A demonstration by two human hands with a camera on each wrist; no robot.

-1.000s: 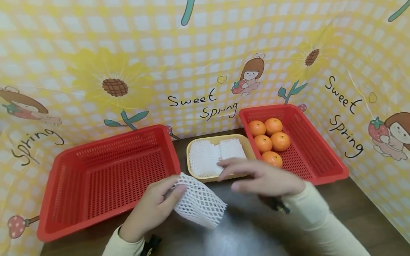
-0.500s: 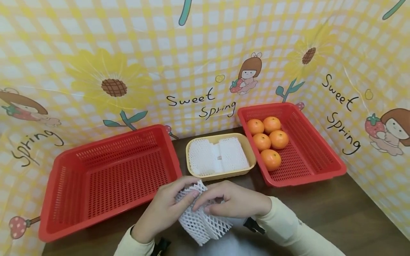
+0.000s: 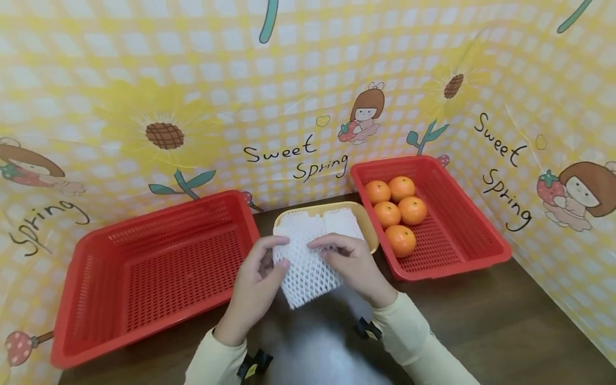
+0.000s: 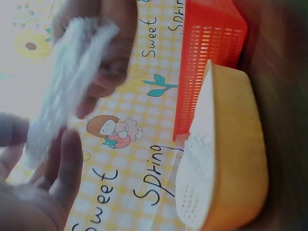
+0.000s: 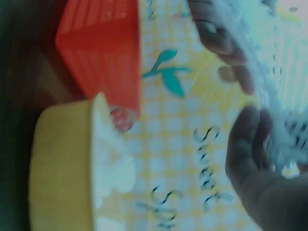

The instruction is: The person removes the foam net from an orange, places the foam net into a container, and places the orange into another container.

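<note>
A white foam net sleeve (image 3: 308, 278) is held flattened between both hands, in front of the yellow basket (image 3: 372, 243). The left hand (image 3: 257, 283) pinches its left edge between thumb and fingers. On the other side, the right hand (image 3: 356, 264) pinches the upper right part. From the side, the left wrist view shows the sleeve (image 4: 62, 91) as a thin layered strip, blurred, raised above the basket's level. More white foam nets (image 3: 344, 222) lie in the yellow basket, partly hidden behind the held one.
A red basket (image 3: 62, 299) with nothing visible inside stands on the left. Several oranges (image 3: 400, 240) sit along the left side of another red basket (image 3: 481, 259) at the right. A patterned yellow cloth (image 3: 216, 80) rises behind, and the dark wooden table (image 3: 481, 315) lies below.
The right hand has come from near the yellow basket to the foam net. Both hands have since raised it away from the body, and it now appears flatter, overlapping the yellow basket.
</note>
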